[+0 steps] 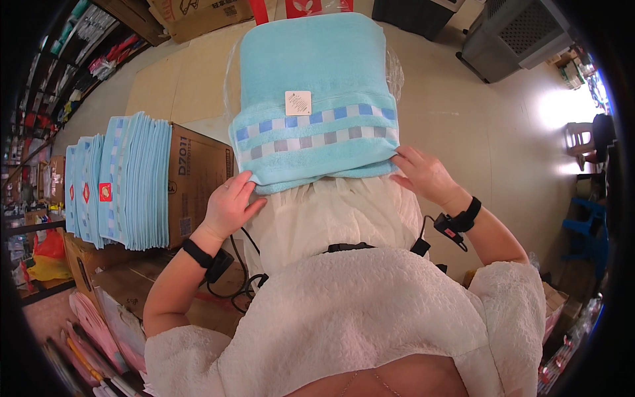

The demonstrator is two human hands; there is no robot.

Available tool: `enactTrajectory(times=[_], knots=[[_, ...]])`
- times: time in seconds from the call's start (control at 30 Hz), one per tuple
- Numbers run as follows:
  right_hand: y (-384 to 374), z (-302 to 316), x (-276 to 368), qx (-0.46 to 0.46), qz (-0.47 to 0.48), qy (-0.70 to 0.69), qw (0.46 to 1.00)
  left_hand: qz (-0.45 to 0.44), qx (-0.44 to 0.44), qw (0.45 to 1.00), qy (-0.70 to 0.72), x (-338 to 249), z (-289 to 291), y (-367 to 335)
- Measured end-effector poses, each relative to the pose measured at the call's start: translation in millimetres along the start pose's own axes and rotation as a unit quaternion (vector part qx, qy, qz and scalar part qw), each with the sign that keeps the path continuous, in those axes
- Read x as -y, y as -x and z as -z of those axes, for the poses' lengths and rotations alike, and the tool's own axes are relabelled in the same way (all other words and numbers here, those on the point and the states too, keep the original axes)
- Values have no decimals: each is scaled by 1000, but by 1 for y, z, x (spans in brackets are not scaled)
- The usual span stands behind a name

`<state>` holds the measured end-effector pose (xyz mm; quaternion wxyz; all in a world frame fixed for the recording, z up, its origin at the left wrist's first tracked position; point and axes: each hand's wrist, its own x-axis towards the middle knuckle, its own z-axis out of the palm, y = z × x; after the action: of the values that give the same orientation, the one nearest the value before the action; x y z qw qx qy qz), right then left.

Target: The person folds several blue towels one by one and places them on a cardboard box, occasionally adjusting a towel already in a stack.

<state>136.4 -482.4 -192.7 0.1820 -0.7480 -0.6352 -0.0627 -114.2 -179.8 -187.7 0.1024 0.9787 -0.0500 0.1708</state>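
A light blue towel with two checkered bands lies folded in front of me, its near edge over my lap. A small white label sits on it, above the bands. My left hand pinches the towel's near left corner between thumb and fingers. At the near right corner, my right hand grips the edge in the same way. The near edge is bunched and sags between the two hands. Clear plastic shows beside the towel's far right side.
Several stacks of folded light blue towels stand at the left, against a brown cardboard box. A grey plastic crate is at the far right, with blue stools by the right rim. Crowded shelves line the left.
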Motion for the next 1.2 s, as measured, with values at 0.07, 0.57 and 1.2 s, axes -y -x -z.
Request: enactTrajectory(times=[0.07, 0.57, 1.2], knots=[[0, -9, 2, -9, 12, 26, 1000, -2, 6, 1000, -23, 3, -7, 2], [-87, 105, -71, -61, -100, -245, 962, 253, -7, 899, 357, 64, 116, -63], [-36, 42, -26, -36, -20, -94, 995, 52, 61, 996, -36, 27, 52, -27]])
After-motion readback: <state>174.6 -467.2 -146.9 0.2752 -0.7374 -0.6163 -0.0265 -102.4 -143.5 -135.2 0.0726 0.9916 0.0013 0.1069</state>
